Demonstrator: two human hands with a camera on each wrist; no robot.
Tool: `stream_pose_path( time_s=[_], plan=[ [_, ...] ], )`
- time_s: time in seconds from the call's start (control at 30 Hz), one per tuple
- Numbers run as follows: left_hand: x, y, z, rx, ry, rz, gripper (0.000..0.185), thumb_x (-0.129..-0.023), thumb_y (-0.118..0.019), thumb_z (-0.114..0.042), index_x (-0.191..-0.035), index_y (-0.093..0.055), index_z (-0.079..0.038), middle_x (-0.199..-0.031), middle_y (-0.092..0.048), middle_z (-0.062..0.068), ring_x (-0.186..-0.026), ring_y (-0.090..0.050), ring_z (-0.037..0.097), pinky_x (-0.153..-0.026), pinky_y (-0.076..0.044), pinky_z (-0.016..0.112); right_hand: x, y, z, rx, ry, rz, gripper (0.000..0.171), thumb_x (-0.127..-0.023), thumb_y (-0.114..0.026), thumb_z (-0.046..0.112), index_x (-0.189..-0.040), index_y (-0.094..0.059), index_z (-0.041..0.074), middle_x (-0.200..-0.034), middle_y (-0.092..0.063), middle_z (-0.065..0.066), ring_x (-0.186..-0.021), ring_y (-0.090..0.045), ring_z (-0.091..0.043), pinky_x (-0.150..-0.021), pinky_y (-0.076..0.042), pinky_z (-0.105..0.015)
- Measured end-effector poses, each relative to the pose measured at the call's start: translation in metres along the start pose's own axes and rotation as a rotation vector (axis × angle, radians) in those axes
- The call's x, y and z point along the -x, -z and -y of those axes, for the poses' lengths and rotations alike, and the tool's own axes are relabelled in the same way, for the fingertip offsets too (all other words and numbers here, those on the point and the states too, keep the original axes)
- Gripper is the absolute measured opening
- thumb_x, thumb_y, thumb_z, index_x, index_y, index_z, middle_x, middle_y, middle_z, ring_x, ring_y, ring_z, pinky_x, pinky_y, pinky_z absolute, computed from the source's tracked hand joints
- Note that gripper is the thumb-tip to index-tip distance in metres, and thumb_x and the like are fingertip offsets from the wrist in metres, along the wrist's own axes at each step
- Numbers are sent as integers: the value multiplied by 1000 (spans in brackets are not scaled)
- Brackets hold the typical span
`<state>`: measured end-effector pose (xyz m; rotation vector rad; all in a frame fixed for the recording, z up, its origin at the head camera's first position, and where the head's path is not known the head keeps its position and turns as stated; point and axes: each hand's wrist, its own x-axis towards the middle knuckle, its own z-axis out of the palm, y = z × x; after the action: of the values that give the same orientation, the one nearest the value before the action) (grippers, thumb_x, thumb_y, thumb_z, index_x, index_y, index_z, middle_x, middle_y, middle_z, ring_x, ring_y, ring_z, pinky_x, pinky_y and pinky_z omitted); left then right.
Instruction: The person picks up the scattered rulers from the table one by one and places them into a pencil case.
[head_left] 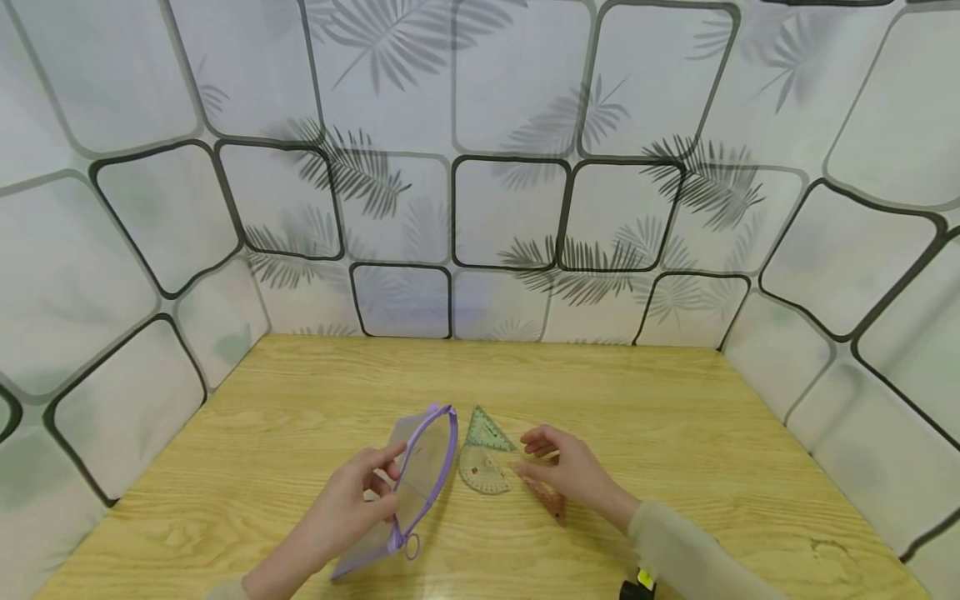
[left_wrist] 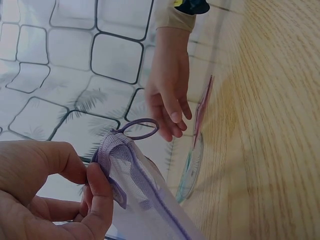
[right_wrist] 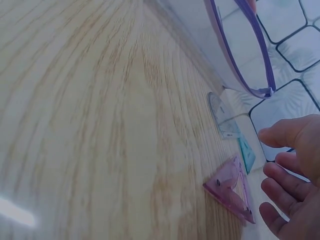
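Observation:
My left hand pinches one edge of a purple-trimmed mesh zipper pouch, whose mouth gapes toward the right. A purple ring hangs at the end of its zipper. My right hand hovers over the table with fingers loosely bent and nothing held. Beneath it lies a pink set square, partly hidden by the hand in the head view. Between the pouch and the right hand are a clear protractor and a green set square, which touch or overlap.
The wooden table is enclosed by a patterned curtain at the back and both sides. A small black and yellow object shows at the front edge, by the right sleeve.

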<state>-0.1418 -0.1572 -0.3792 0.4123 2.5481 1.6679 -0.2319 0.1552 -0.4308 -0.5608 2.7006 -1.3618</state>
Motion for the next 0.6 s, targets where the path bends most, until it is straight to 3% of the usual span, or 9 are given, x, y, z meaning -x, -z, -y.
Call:
stream_pose_path(
  time_s=[0.23,0.6],
  plan=[
    [0,0,0,-3,7,-1,68,-78,-59,7,-143,-40,13,-104,-51,13,-76,-54,7,-59,-57,21,3,1,-2,71,17,-26,35,-87,-74,21,-117,-64,6,-112,-68,-10,-103,-64,-26,-85,-57,-40],
    [-1,0,1,6,5,-4,69,-77,-59,7,-143,-40,13,-104,-51,13,-75,-55,9,-59,-57,21,8,5,-9,116,14,-14,36,-84,-76,18,-116,-65,4,-114,-69,-8,-107,-64,-28,-92,-56,-46]
  ],
)
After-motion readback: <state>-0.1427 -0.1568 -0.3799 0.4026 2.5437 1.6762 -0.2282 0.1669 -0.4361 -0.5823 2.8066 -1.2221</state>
